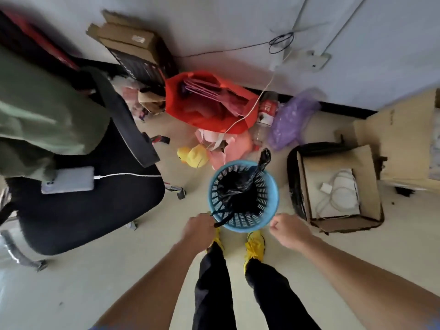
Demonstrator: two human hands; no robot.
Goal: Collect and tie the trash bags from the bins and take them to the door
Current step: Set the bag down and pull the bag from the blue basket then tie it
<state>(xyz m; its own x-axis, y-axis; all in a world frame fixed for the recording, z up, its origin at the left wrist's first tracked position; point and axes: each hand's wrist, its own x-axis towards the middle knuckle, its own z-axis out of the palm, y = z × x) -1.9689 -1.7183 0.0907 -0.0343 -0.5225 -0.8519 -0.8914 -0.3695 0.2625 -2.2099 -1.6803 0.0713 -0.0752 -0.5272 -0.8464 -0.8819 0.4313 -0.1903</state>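
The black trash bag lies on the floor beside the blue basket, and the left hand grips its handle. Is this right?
Not quite. The head view shows the black trash bag sitting inside the blue basket, not on the floor beside it. The left hand does grip its handle.

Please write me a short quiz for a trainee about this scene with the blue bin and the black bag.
1. True or false: the bag lies on the floor beside the bin.
2. Which hand grips a strip of the bag? A) left B) right C) neither
3. Fill in: the yellow toy on the floor beyond the bin is a ____.

Key
1. False: the bag sits inside the bin.
2. A: the left hand grips it at the near rim; the right hand is curled and holds nothing.
3. duck
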